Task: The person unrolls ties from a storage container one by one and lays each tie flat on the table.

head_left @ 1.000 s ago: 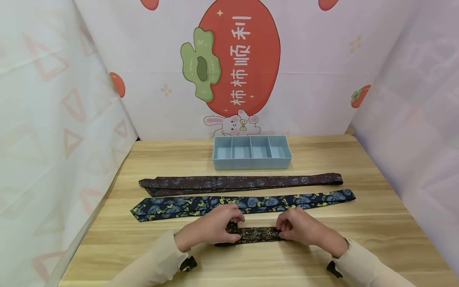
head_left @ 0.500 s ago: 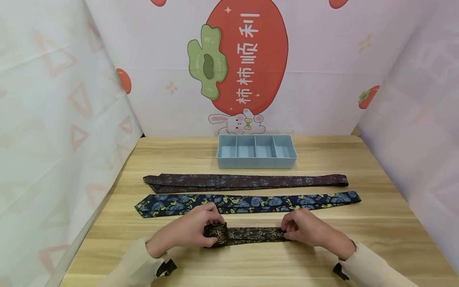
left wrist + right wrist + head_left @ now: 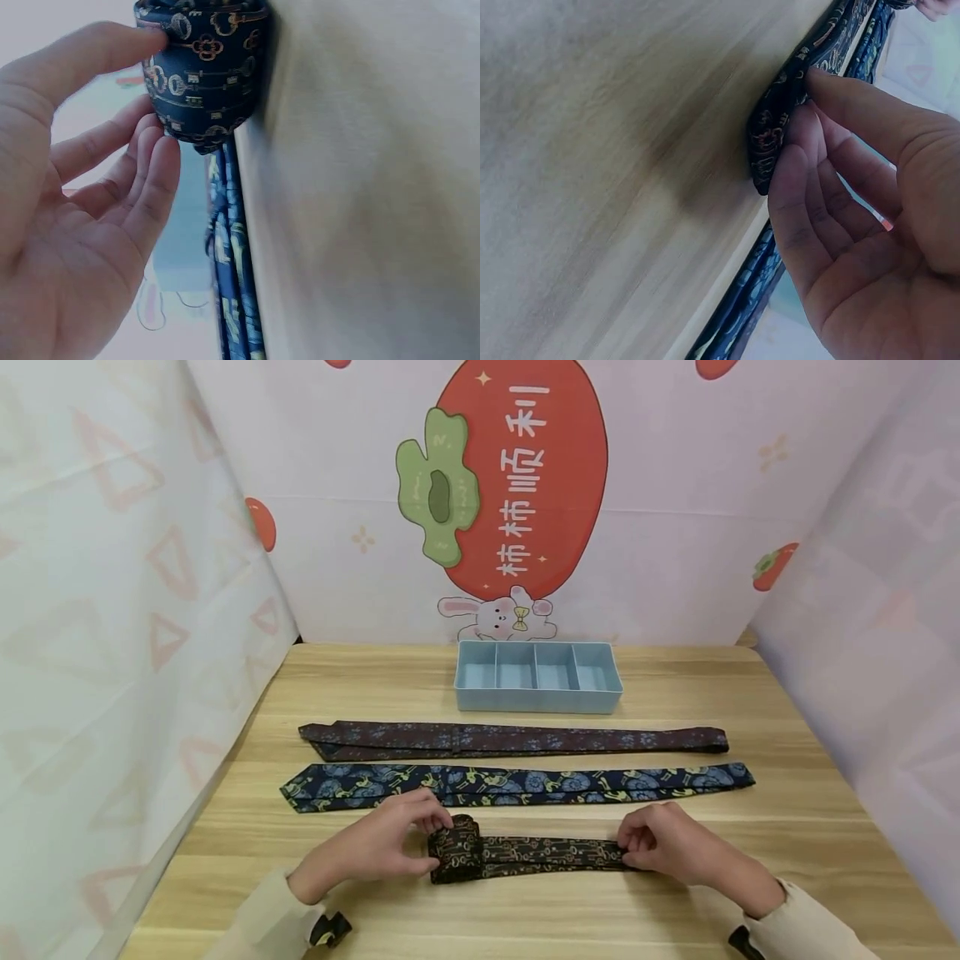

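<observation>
A dark necktie with a small key pattern lies nearest the person in the head view, its left part wound into a roll [image 3: 456,852] and the rest a flat strip [image 3: 551,853] running right. My left hand [image 3: 375,843] holds the roll from its left side; in the left wrist view the thumb touches one edge of the rolled necktie [image 3: 214,71] and fingertips the other. At the strip's right end, my right hand [image 3: 671,843] pinches the fabric. The right wrist view shows thumb and fingers on the folded end of the necktie [image 3: 771,135], hiding part of it.
A navy necktie with blue and yellow figures [image 3: 536,782] lies just beyond the hands. Behind it is a maroon floral necktie [image 3: 540,740]. A light blue divided box [image 3: 538,700] stands near the back of the wooden table [image 3: 375,681], before a printed backdrop.
My left hand has shifted left with the roll, which shows more fully now. My right hand has moved right, and a longer flat strip shows between them. The head view has shifted slightly.
</observation>
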{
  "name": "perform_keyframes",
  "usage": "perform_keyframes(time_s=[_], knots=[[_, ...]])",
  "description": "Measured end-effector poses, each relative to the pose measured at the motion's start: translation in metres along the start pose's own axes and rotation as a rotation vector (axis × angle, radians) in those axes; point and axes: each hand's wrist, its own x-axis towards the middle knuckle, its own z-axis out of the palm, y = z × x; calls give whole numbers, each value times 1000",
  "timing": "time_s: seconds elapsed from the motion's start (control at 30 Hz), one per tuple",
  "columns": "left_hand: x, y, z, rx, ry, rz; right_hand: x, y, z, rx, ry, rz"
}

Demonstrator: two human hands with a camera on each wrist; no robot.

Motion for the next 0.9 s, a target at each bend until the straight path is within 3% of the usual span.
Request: perform_keyframes(time_s=[0.13, 0.27, 0.5, 0.63, 0.9], knots=[[8, 7, -4, 2, 12, 18, 1, 0, 0, -14, -4, -22], [22, 21, -4, 27, -19, 18, 2, -5, 0, -42, -5, -54], [39, 40, 8, 182, -65, 37, 10, -12, 4, -52, -8, -100], [40, 43, 13, 233, -75, 33, 13, -11, 6, -54, -12, -108], [31, 33, 10, 236, -72, 9, 9, -5, 7, -46, 29, -89]])
